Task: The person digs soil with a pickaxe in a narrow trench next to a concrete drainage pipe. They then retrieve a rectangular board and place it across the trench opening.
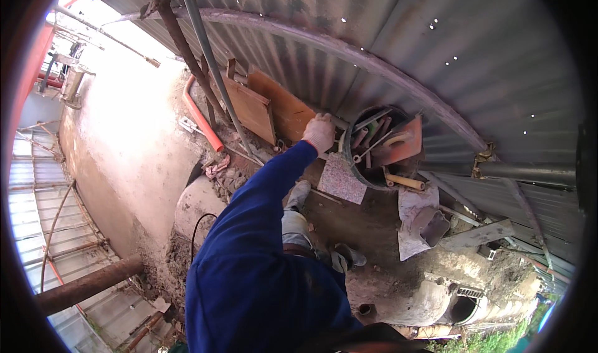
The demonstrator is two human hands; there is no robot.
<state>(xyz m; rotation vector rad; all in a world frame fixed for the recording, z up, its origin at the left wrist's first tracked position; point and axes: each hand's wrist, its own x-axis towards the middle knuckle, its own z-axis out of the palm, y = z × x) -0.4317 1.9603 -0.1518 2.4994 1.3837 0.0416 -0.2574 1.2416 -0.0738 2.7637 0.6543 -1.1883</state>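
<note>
My left hand (319, 132), in a pale work glove with a blue sleeve behind it, reaches forward to the left rim of a dark round bucket (375, 185). Its fingers are curled closed; what they grip, if anything, is hidden. Several tools with handles stand in the bucket, among them a flat reddish float (405, 142) with a pale handle. Just below the hand, a pink speckled stone tile (342, 180) leans against the bucket. Brown boards (283, 107) lean on the wall to the hand's left. My right hand is out of view.
A corrugated metal wall (486, 54) rises behind the bucket. Metal poles (208, 47) slant down at the left, by an orange pipe (202, 119). A dusty sack (416, 219) lies right of my boots (300, 194). Rubble (232, 181) borders a concrete slope (131, 110).
</note>
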